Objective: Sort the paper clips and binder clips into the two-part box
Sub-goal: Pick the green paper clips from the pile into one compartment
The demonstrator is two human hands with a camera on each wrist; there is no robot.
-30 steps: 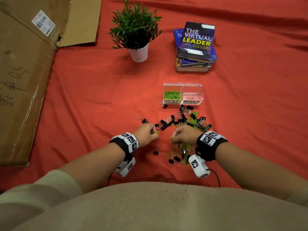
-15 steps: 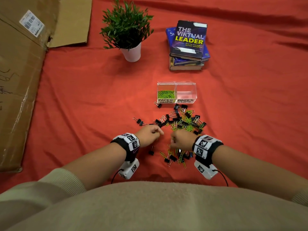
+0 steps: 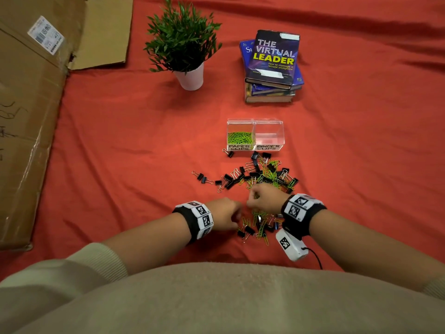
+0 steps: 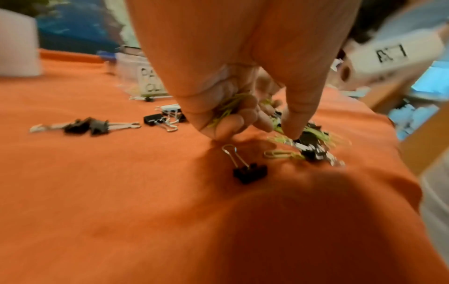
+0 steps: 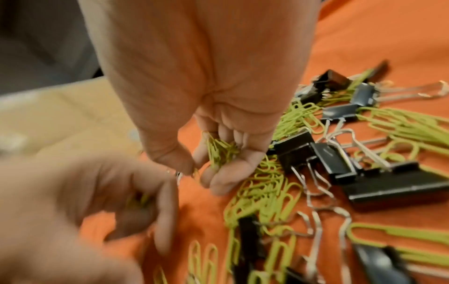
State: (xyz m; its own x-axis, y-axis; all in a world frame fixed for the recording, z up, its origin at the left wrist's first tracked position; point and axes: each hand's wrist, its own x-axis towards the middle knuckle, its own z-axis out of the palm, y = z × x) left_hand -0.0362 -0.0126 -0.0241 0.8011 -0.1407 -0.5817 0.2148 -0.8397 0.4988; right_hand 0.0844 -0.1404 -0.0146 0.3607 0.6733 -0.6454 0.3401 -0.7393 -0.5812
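Note:
The clear two-part box [image 3: 255, 121] sits on the red cloth; its left part, labelled for paper clips, holds green paper clips [image 3: 240, 138], and its right part looks bare. A mixed pile of black binder clips [image 3: 252, 174] and green clips lies in front of it, and a smaller cluster [image 3: 258, 225] lies by my wrists. My left hand [image 3: 232, 213] [image 4: 262, 128] grips a bunch of green paper clips [image 4: 228, 109] in curled fingers, thumb down at the cluster. My right hand [image 3: 257, 197] [image 5: 201, 173] likewise holds green paper clips [image 5: 221, 149].
A potted plant [image 3: 185, 44] and a stack of books [image 3: 272, 66] stand beyond the box. Flattened cardboard [image 3: 29, 116] covers the left side. A lone binder clip [image 4: 250, 173] stands just below my left hand. Bare red cloth spreads left and right of the clips.
My left hand has moved right and nearer to me, down to the small cluster beside the right hand. The right hand has hardly shifted.

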